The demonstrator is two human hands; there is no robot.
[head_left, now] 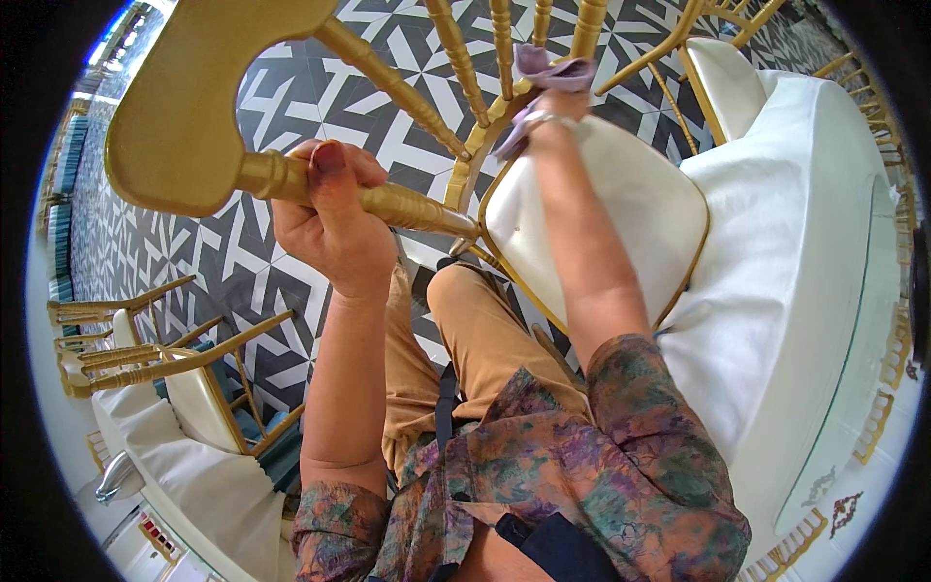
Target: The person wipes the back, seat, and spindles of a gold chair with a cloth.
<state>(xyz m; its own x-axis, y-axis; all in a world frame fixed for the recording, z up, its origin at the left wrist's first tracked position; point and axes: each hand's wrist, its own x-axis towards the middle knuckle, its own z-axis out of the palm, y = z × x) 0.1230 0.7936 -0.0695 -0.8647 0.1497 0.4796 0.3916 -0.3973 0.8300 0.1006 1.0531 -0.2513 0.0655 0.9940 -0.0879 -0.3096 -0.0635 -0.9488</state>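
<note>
My left hand [334,204] grips a turned back post of a gold-painted chair [178,145], just below its broad curved top rail. A purple cloth [554,73] is bunched in my right hand [567,105], partly hidden by the wrist. That hand is at the far back corner of the chair, near the base of the spindles, with the cloth against the lower back rail. The chair's padded white seat [625,218] lies under my right forearm. Several gold spindles [458,62] run between the top rail and the lower rail.
A table with a white cloth [756,240] and a glass top stands close on the right. Another gold chair with a white seat [724,84] is at the upper right. More gold chairs [196,364] and a second white-clothed table [189,495] are at left. The floor [269,284] is black-and-white patterned.
</note>
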